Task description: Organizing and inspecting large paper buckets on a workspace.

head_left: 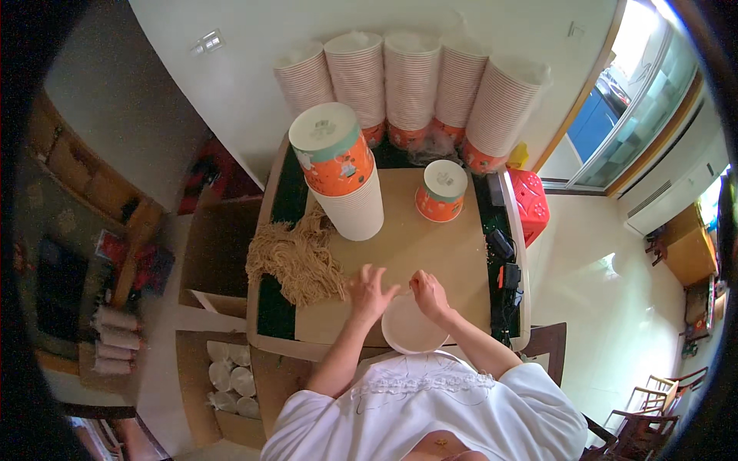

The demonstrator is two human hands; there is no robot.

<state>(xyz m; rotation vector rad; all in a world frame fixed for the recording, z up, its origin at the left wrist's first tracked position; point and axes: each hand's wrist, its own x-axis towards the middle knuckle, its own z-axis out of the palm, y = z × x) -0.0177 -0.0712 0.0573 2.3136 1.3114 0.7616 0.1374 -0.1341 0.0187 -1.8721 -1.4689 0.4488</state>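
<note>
A white top (492,411) with short sleeves (547,392) and frilled trim (430,382) is worn — plus a golden pendant (441,442).

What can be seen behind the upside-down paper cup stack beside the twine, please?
Behind the upside-down stack stand plastic-wrapped paper cup stacks near the white wall. The leftmost wrapped stack has its lower part covered, so what is down there cannot be seen.

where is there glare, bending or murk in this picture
Head view, right: glare streak on the pale floor, washed-out light beyond the glass door; head view, left: dim and grainy; head view, rim: fisheye bending, black surround; head view, centre: paper tub stack, left hand and right hand look fairly clear.
</note>
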